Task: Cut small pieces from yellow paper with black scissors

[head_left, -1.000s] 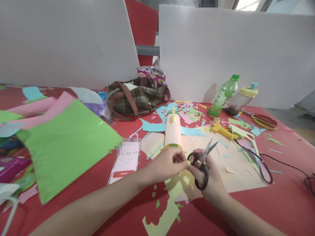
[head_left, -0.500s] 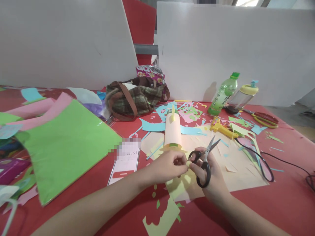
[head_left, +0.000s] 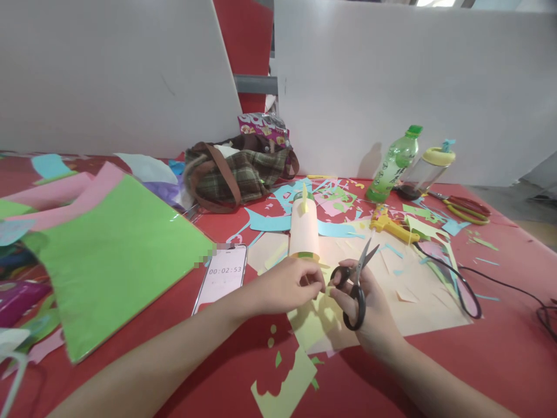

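Two hands are seen over the red table (head_left: 500, 360); black-handled scissors (head_left: 354, 284) are gripped by the right hand (head_left: 369, 313), blades slightly parted, pointing up; a small pale-yellow paper scrap (head_left: 324, 288), barely visible, seems pinched by the left hand (head_left: 289, 287); a cream paper tube (head_left: 304, 229) stands just behind.

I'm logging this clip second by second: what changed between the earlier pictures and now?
The scissors in the right hand tipped more upright, blades nearly closed. The phone timer advanced to 00:02:53. The left hand stayed pinching the small yellow paper piece; the paper tube stayed upright.
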